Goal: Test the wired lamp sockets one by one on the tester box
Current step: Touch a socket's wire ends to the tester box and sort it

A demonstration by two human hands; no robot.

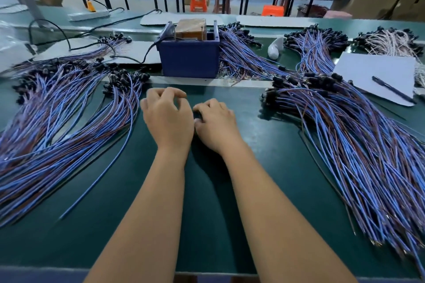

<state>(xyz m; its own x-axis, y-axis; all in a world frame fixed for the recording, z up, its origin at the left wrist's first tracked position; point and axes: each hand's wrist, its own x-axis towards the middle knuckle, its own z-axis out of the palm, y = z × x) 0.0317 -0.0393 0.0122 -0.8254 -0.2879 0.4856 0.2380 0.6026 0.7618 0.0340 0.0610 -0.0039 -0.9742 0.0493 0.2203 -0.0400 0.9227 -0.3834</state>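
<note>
Sockets (305,89): light, leads limp; I'd pinch the black body. Left grip (169,115) loosely curled, empty; right grip (216,124) curled, contents unclear.

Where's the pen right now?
In the head view the pen lies on the white sheet of paper at the far right of the green table, just right of the right-hand pile of wired sockets.

tester box (189,57) behind hands, socket bundles left (57,108) and right (358,135), pen (393,89) on paper (377,76)
</note>
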